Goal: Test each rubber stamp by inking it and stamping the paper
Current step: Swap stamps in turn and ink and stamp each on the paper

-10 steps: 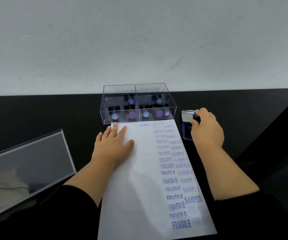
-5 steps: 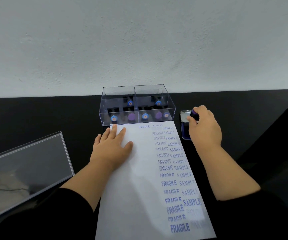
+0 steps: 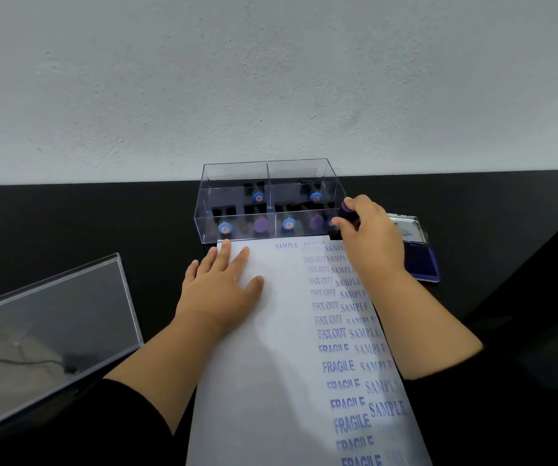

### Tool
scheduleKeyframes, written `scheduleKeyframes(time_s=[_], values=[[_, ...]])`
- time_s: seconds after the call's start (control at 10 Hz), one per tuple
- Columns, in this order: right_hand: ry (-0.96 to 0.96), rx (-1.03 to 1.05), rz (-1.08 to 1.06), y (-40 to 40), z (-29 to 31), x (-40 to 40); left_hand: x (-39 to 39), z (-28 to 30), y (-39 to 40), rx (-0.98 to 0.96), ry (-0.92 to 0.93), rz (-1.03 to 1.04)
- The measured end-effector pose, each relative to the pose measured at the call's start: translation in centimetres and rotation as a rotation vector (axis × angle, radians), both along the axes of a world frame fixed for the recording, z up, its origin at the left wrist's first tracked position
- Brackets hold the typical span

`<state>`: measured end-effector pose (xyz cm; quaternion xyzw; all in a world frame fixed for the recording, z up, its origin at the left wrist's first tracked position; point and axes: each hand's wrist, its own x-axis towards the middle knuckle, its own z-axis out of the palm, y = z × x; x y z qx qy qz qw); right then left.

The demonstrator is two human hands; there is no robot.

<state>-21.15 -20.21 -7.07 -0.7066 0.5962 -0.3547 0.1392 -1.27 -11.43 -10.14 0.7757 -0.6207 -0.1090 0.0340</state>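
Head view, table [image 3: 69, 223]: black, set against a pale wall.
Paper [image 3: 270, 381]: lay lengthwise, blue FRAGILE, FAX OUT and SAMPLE prints down its right side.
Clear box [image 3: 237, 176]: stood at the paper's far edge, stamps inside.
Ink pad [image 3: 422, 260]: sat open beside the paper.
Left hand [image 3: 220, 290]: lay flat, pressing the paper.
Right hand [image 3: 368, 233]: gripped a purple-topped stamp [image 3: 348, 211] at the paper's far right corner.

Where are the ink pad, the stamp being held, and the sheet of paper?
ink pad [image 3: 422, 264], head view, on its dark inked surface.
stamp [image 3: 348, 210], head view, on its purple knob above the right hand's fingers.
paper [image 3: 270, 348], head view, on its blank left half.
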Motion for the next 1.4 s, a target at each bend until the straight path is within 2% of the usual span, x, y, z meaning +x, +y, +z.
scheduleKeyframes(time_s=[0.9, 1.0, 1.2, 1.4], values=[[0.104, 0.022, -0.008, -0.1, -0.7, 0.9, 0.1, -0.2, -0.2, 0.002, 0.003, 0.001], [0.095, 0.027, -0.007, -0.1, -0.8, 0.8, 0.1, -0.2, -0.1, -0.003, 0.006, 0.002], [-0.077, -0.009, -0.068, -0.3, -0.2, -0.3, 0.0, -0.2, 0.0, -0.023, 0.025, 0.010], [-0.129, -0.015, -0.127, -0.2, 0.1, -2.0, 0.0, -0.2, 0.0, -0.014, 0.022, 0.015]])
